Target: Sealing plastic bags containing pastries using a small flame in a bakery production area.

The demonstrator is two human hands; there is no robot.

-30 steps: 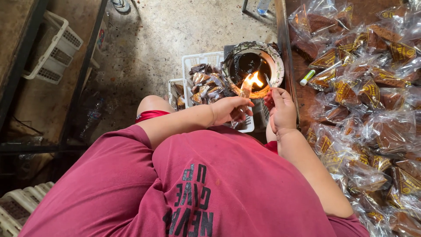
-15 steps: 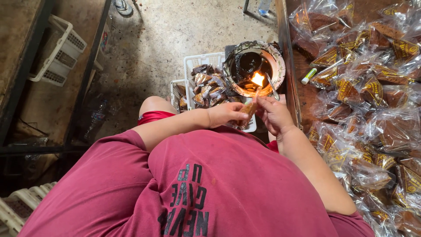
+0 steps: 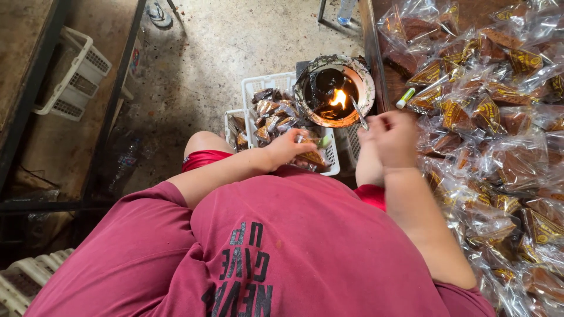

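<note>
packet: a small clear-wrapped brown sweet [image 3: 311,154], held low over the white basket [image 3: 331,167], just beside the person's knee.
left hand: the left hand [image 3: 289,148] has its grip closed around the packet, fingers curled over the wrapper; a bit of pale green shows past the fingertips, too small to tell what it is.
right hand: the right hand [image 3: 392,136] has its grip pinched on a thin metal tool [image 3: 359,115] whose far end points into the flame pot.
flame: a small open flame [image 3: 338,98] burns inside a round, soot-black pot [image 3: 306,76] that stands on the floor, touching the basket's far corner and close against the worktop edge.
basket: holds a heap of like packets [image 3: 271,113]; a second, smaller basket [image 3: 230,119] sits against its left side.
worktop: the wooden worktop [image 3: 390,82] on the right carries a wide heap of clear sweet bags [image 3: 499,117]; a green and white lighter [image 3: 405,98] lies at its edge near the pot.
further out: concrete floor [image 3: 223,47], a tilted white crate [image 3: 73,76] at a dark frame on the left.
risk, heat: the flame sits near thin plastic on two sides; a packet held too close or too long would likely melt through or catch.
risk, fingers: the tool is short and metal, so I judge the pinching fingers could be burned.
risk, pot: it stands at knee level; a bump could tip it toward the basket.
</note>
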